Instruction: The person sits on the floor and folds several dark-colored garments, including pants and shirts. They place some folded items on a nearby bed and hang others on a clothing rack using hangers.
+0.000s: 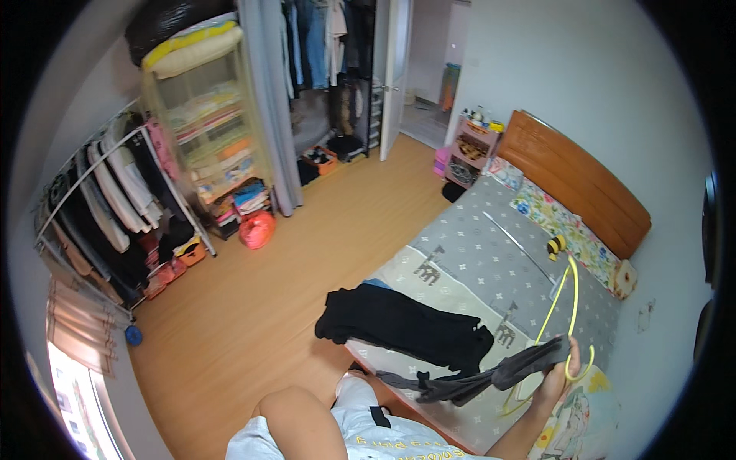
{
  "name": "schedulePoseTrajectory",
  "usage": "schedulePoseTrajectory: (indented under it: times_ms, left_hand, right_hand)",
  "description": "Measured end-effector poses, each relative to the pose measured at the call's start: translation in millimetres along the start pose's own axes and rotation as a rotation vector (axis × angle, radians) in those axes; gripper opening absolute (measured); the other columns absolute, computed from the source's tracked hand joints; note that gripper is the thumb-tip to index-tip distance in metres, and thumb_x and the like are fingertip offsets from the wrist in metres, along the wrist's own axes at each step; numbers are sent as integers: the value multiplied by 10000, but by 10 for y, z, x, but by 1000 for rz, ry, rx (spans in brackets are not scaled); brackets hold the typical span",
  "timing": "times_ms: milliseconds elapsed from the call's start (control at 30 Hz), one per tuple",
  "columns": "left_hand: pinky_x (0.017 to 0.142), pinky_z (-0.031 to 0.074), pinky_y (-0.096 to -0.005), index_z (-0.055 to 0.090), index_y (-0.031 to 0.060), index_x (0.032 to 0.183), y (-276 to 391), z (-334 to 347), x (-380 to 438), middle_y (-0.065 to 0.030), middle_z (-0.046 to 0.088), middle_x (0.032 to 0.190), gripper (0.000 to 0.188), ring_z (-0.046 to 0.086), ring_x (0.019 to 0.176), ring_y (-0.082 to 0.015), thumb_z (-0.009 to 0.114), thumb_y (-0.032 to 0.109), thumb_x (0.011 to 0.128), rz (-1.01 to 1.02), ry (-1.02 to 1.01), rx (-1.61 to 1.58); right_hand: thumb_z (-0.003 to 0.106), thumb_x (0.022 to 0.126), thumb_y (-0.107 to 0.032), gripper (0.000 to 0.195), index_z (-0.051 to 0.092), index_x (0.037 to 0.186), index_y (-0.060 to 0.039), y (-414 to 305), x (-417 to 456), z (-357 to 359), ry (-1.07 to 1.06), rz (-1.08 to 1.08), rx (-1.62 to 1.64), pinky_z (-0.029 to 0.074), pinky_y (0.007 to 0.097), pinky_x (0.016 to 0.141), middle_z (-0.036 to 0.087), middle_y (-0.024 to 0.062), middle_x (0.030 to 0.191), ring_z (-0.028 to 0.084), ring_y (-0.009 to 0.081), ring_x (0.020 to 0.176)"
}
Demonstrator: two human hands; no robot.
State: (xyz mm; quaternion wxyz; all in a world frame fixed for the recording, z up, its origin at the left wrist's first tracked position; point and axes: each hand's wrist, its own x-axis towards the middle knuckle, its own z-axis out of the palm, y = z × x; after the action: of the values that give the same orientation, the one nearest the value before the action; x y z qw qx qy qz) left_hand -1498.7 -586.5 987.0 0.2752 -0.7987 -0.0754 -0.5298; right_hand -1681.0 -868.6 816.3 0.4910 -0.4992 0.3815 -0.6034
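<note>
My right hand [553,376] grips a dark grey garment [468,390] together with a yellow clothes hanger [575,299]. The garment trails left over the bed's near edge, and the hanger's hook curls beside my fingers. Part of the hanger's loop rises above the hand; another part shows below the cloth. A black garment [402,325] lies spread on the bed [454,276], just beyond the grey one. My bent left arm shows at the bottom, but the left hand itself is out of view.
A metal rod [520,247] and a bee-like plush toy [556,246] lie on the bed near the wooden headboard [575,178]. Across the wooden floor [276,299] stands a loaded clothes rack [103,195]. A red bag [257,229] sits by the shelf unit [210,132].
</note>
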Motion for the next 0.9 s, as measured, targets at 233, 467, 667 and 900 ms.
schedulePoseTrajectory:
  times_ms: [233, 467, 667, 900]
  left_hand:
    - [1048, 385, -440, 384, -34, 1402, -178, 510, -389, -206, 402, 1421, 604, 441, 1250, -326, 497, 338, 940, -56, 388, -1745]
    - [1031, 382, -394, 352, -16, 1425, 698, 957, -799, -181, 406, 1401, 682, 464, 1205, -280, 538, 386, 906, -332, 360, -2351]
    - [1157, 186, -516, 71, 27, 1542, 2171, 934, -1179, -223, 144, 1569, 1282, 167, 1434, -450, 898, 397, 635, 683, -775, -2359]
    - [968, 457, -441, 530, 53, 1303, 2458, 1892, -1533, -155, 638, 1199, 600, 559, 1207, -300, 780, 320, 828, 570, -1735, -2431]
  right_hand:
    - [573, 943, -207, 186, 621, 982, -31, -827, 412, 709, -238, -297, -43, 424, 214, 746, 580, -12, 871, 542, 75, 829]
    - [556, 943, -191, 214, 653, 1052, -34, -2178, 197, 1733, -634, -480, 98, 498, 237, 757, 654, 19, 888, 631, 100, 841]
    - [577, 964, -250, 303, 621, 1176, -38, -2906, 29, 2359, -400, -399, 254, 508, 284, 862, 672, 52, 1134, 647, 114, 969]
    - [688, 868, -312, 367, 667, 1183, -127, -3105, 581, 2883, -742, -1158, -291, 492, 312, 891, 668, 143, 1153, 634, 246, 1043]
